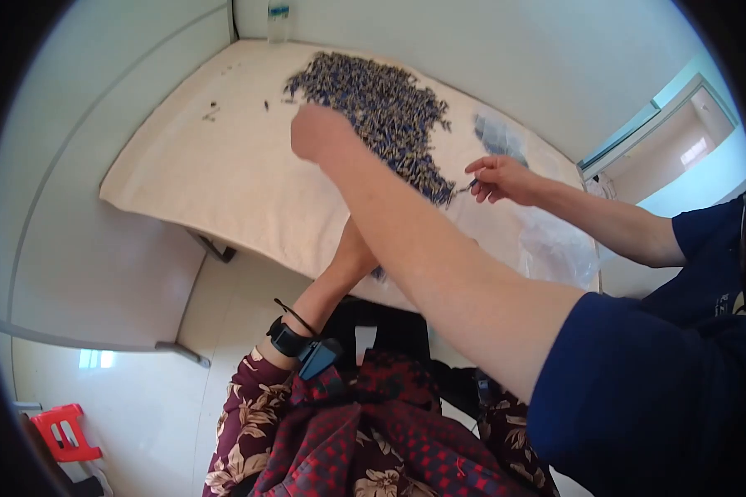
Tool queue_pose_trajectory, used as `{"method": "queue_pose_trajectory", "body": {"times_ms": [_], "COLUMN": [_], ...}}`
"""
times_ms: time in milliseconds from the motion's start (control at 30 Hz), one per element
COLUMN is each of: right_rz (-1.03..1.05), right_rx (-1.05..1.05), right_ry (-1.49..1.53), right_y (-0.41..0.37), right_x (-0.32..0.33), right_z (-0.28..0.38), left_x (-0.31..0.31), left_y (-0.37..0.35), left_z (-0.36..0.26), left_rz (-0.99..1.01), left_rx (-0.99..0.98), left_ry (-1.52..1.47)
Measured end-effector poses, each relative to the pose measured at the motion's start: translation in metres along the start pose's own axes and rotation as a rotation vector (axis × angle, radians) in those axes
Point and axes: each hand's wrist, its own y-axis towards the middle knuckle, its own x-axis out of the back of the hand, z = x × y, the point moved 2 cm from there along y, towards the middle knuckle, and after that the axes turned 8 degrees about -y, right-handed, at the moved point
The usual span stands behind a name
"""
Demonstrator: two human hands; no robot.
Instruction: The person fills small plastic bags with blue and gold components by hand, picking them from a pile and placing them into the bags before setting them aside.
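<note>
Left hand at table near edge, mostly behind co-worker's forearm; cannot tell grip. Black wrist band on left arm, short of table. Right hand hidden under same forearm. Pile of small dark-blue pieces on table's far half. Co-worker's other hand pinches one piece over table's right part, beside pile.

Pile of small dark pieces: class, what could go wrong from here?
1. The co-worker's forearm crosses over the person's left arm, hiding the hand; the two may well bump.
2. The co-worker's fist is above the pile, so a sweep might scatter pieces off the table.
</note>
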Motion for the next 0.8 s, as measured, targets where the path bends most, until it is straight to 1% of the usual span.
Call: {"method": "queue_pose_trajectory", "body": {"times_ms": [33, 133, 167, 233, 267, 333, 367, 400, 600, 667, 800], "right_rz": [0.024, -0.020, -0.012, -0.053, -0.074, -0.076, -0.052, -0.037, -0.032, -0.105, -0.281], "right_rx": [-0.001, -0.013, 0.007, -0.169, -0.227, -0.298, -0.315, -0.325, -0.329, -0.344, -0.395], "right_ry": [-0.049, -0.070, -0.067, 0.088, 0.290, 1.144, 1.339, 1.431, 1.456, 1.468, 1.486], "right_y": [0.013, 0.026, 0.024, 0.014, -0.043, -0.221, -0.252, -0.268, -0.264, -0.263, -0.261], "right_x": [-0.003, -0.024, -0.030, -0.037, -0.046, -0.085, -0.094, -0.099, -0.073, -0.072, -0.074], "right_z": [-0.001, -0.005, -0.003, -0.001, -0.001, -0.008, -0.004, 0.000, 0.021, 0.022, 0.020], "left_x": [-0.001, 0.007, 0.011, 0.016, 0.019, 0.026, 0.029, 0.031, 0.041, 0.044, 0.047], "left_y": [-0.014, -0.046, -0.056, -0.079, -0.089, -0.101, -0.106, -0.110, -0.113, -0.112, -0.111], "left_z": [-0.016, -0.025, -0.029, -0.035, -0.035, -0.033, -0.032, -0.032, -0.045, -0.047, -0.051], "left_rz": [-0.018, 0.031, 0.010, -0.034, -0.055, -0.071, -0.068, -0.064, -0.100, -0.110, -0.121], "left_rx": [-0.004, 0.385, 0.389, 0.418, 0.433, 0.435, 0.435, 0.434, 0.388, 0.398, 0.454], "left_ry": [0.012, -0.192, -0.194, -0.324, -0.390, -0.418, -0.443, -0.469, -0.472, -0.434, -0.479]}}
